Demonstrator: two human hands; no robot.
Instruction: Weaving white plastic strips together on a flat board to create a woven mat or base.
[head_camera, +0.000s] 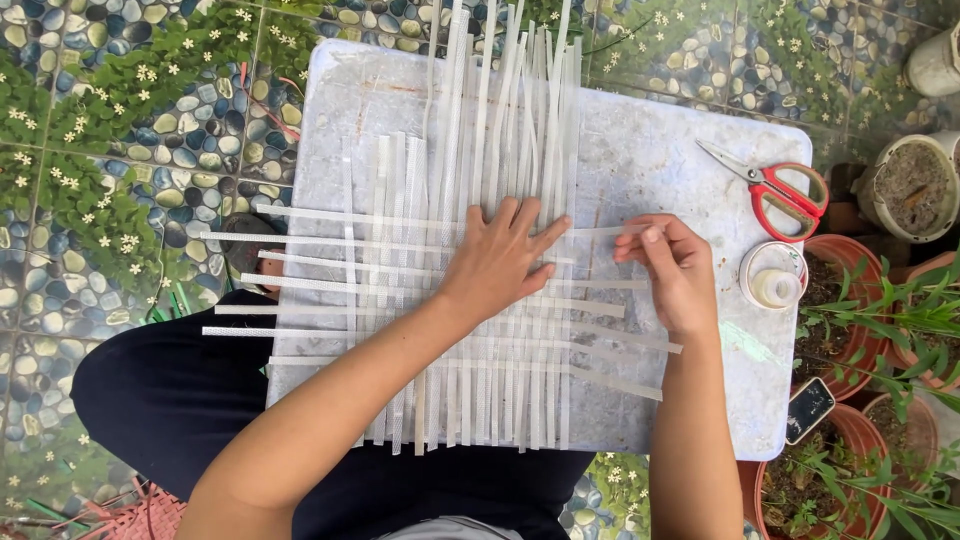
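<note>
Keep your left hand (500, 262) flat and open, pinning the woven white strips (470, 330) on the surface (660, 160) (scissors (780, 190) rest nearby), while your right hand (672, 268) pinches the horizontal strip's end (610, 231) and feeds it squarely.

Under the flat left hand (500, 262) lie white plastic strips (440, 300), thin, semi-translucent and finely ribbed, with a dull sheen; the right hand (672, 268) pinches the end of one. Beneath both hands the board (650, 160) is pale plastic, matt and scuffed. Beyond the right hand's fingertips lie scissors (775, 190) with bright metal blades and glossy red plastic handles, beside a translucent tape roll (773, 277).
</note>
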